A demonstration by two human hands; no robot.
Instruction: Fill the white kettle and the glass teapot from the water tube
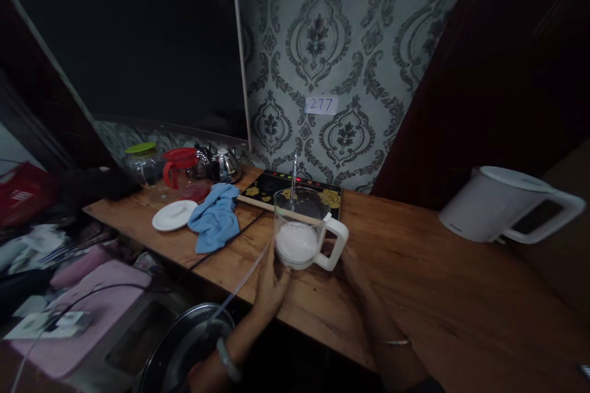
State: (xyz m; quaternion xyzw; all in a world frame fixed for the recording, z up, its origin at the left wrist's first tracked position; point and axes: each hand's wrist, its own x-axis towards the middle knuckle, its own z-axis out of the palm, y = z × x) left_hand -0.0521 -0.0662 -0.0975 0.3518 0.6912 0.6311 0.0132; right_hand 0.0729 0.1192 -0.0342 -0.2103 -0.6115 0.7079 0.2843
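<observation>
Hands cup a clear jug (302,227) of white powder (a rod stands in it) on the wooden counter (415,282): left hand (271,279) against its side, right hand (353,267) loosely curled by the handle.

Bare forearms, no sleeves. Pale, thick bangle (229,359) on the left wrist; thin metal bangle (395,342) on the right. Left hand (271,285), right hand (353,267) ungloved.

bare wooden counter (415,270) right of jug (302,230), kettle (502,202) far right, cloth (214,218) and lid (174,215) crowding left
</observation>
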